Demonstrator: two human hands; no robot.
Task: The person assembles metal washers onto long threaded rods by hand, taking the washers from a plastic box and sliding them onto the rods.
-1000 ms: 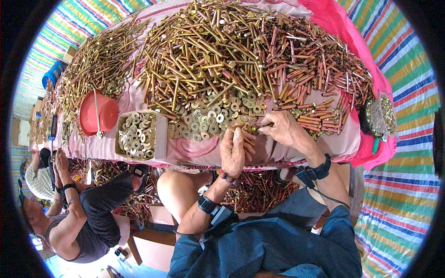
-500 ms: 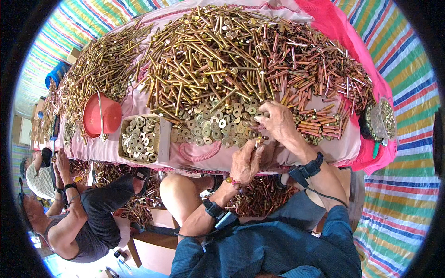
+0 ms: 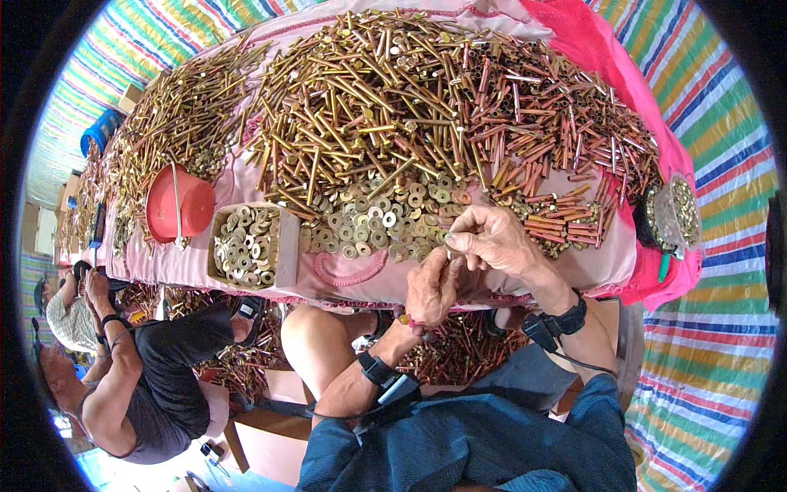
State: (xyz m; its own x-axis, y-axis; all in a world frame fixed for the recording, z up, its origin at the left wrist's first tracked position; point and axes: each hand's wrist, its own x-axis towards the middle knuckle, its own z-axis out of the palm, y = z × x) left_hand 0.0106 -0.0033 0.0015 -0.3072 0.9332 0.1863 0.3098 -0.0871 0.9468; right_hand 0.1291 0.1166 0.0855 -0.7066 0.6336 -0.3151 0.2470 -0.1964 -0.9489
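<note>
My left hand is closed over the near edge of the table. A small metal piece shows at its fingertips, with most of it hidden by the fingers. Just above and touching or nearly touching it, my right hand pinches what looks like a washer between thumb and finger. Beyond both hands lies a spread of loose flat washers. A large heap of long brass-coloured bolts rises behind them. Reddish metal sleeves are heaped to the right, and small nuts lie among the nearer ones.
An open cardboard box of washers stands left of my hands, with a red bucket beyond it. A clear tub of small parts sits at the right edge. At left another person sits working. More metal parts lie below the table.
My right hand has drawn back from the washers toward me and met my left fingertips, now pinching what looks like a washer. My left hand has shifted slightly left and nearer.
</note>
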